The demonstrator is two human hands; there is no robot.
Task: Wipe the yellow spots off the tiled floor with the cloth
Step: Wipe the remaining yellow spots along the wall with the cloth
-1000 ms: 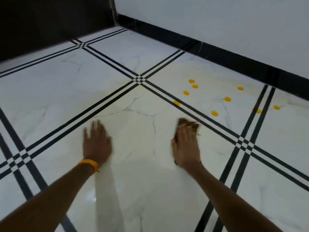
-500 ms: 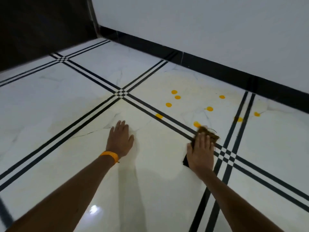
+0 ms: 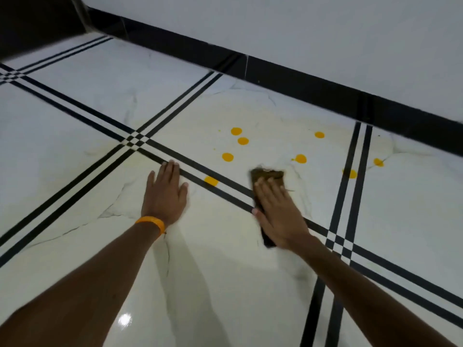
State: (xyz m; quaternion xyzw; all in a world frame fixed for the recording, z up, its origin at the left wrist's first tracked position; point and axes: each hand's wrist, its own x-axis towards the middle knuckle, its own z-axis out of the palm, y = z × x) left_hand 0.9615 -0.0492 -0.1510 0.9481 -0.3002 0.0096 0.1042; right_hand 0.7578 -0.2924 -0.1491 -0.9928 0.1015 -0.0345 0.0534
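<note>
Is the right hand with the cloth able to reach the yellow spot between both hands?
Probably yes. The right hand presses the cloth just right of that yellow spot, with only bare floor between them. The left hand rests flat on the spot's other side, not in the way.

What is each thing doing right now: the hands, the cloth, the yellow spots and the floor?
tiled floor, shiny, with a pale yellowish film in places.
yellow spots, eight round ones, not yet wiped.
cloth, brown, lying flat on the floor.
right hand, fingers straight, pressing down on the cloth.
left hand, flat on the floor, fingers straight.
</note>
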